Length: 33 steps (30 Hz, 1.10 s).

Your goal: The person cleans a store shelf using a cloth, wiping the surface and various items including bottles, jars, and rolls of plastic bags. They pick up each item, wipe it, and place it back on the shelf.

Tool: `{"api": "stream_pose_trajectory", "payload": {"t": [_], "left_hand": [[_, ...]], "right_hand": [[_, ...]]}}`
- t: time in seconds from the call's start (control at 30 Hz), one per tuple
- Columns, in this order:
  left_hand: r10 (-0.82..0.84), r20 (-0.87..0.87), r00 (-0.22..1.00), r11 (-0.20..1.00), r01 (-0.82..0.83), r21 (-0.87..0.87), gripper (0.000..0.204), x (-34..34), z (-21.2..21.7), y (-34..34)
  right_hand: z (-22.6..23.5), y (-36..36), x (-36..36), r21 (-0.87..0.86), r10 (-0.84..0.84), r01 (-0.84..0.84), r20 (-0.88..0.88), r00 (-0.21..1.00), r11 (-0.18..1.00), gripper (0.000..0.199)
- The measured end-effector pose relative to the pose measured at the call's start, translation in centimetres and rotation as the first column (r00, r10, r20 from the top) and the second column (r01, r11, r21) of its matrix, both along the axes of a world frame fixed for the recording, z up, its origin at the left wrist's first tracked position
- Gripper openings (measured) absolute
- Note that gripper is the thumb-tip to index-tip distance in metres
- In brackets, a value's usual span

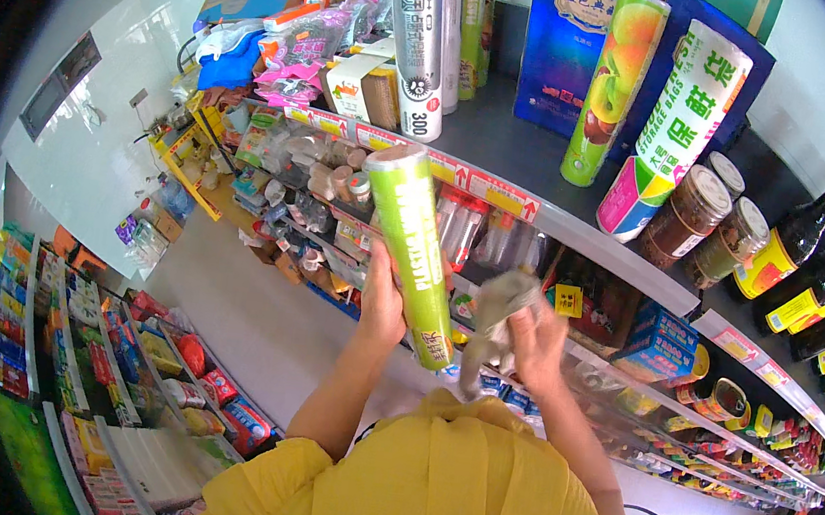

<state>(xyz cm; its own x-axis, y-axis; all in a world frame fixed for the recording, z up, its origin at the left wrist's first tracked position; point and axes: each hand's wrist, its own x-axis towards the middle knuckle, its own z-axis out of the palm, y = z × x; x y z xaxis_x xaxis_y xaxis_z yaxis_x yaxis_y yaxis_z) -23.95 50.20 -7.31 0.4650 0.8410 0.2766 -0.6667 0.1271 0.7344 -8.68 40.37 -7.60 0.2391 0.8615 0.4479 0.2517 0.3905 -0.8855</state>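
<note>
My left hand (pixel 384 300) is wrapped round a long green cardboard tube (pixel 416 253) with a pale top end. The tube tilts slightly in front of the shelf, above my lap. A crumpled grey cloth (pixel 497 317), partly smeared by motion, hangs from my closed right hand (pixel 538 339), just right of the tube. On the top shelf (pixel 564 198), a green roll with fruit pictures (pixel 615 88) and a white-and-green storage bag roll (pixel 677 135) stand upright. A tall silver roll (pixel 415 57) stands at the shelf's front edge, behind the tube.
Lidded jars (pixel 687 214) and dark sauce bottles (pixel 795 237) line the top shelf at right. Behind the rolls stands a large blue box (pixel 560 52). Bagged goods (pixel 305 40) are heaped at left. Another shelf unit with colourful packets (pixel 136 349) stands lower left, across the aisle floor (pixel 241 310).
</note>
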Motion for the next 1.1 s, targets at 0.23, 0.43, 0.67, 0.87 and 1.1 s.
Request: {"api": "stream_pose_trajectory", "payload": {"t": [0.23,0.43,0.67,0.87,1.1], "left_hand": [[0.331,-0.249,0.910,0.908,-0.236,0.346,0.048,1.7,-3.0,-2.1],[0.420,-0.101,0.902,0.898,-0.429,-0.101,0.059,1.4,1.8,-0.6],[0.631,0.098,0.769,0.773,-0.614,-0.162,0.061,2.6,4.0,-0.3],[0.636,0.095,0.766,0.771,-0.636,-0.039,0.059,2.8,3.9,-0.2],[0.553,0.202,0.808,0.677,-0.578,0.456,0.066,4.3,1.6,-0.6]], "right_hand": [[5.0,4.5,-3.2,0.434,-0.322,0.062,0.557,0.766,0.899,0.038],[-0.6,1.6,-4.5,0.116,-0.079,0.008,0.618,0.783,0.993,0.048],[-3.7,0.4,-3.8,0.074,-0.048,0.028,0.282,0.958,0.997,0.046],[-2.8,0.9,-4.5,-0.035,0.172,-0.275,-0.706,0.687,0.961,0.051],[-4.1,1.7,-3.6,-0.092,0.068,-0.285,-0.860,0.506,0.954,0.042]]}}
